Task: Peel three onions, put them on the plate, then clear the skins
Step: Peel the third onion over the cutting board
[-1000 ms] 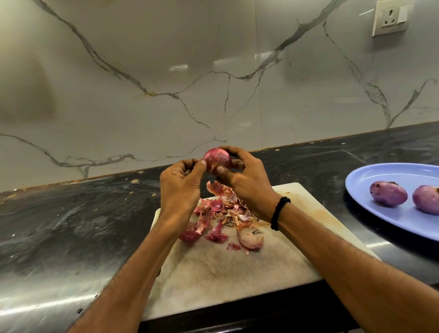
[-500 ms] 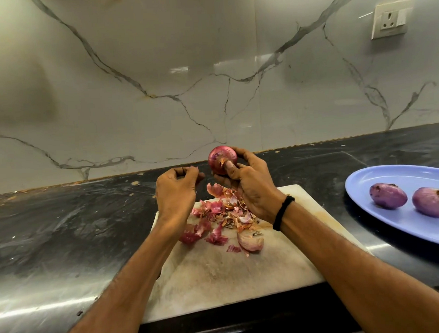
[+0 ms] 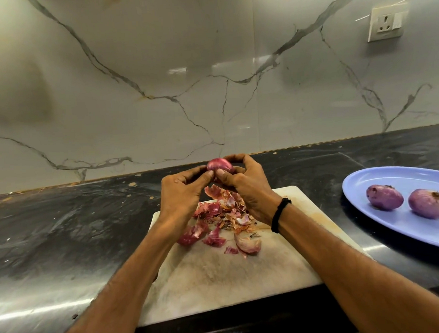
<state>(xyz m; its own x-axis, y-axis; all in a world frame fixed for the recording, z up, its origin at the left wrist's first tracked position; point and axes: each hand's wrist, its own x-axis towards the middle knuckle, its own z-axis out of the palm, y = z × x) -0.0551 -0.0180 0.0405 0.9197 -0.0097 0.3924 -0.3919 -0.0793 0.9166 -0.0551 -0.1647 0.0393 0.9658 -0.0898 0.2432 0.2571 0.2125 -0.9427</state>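
Onion (image 3: 219, 165) pinched by left hand (image 3: 182, 193) and right hand (image 3: 249, 187), two peeled onions (image 3: 384, 197) (image 3: 429, 203) on one plate (image 3: 380, 177), one skin heap (image 3: 223, 216) below

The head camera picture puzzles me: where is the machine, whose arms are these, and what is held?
There is no machine. A person wears the camera on the head, so you look down along their own arms. The right hand holds a red onion above a white cutting board, and the left hand pinches at it. Loose onion skins lie piled on the board. To the right, a blue plate on the black counter carries two peeled onions.
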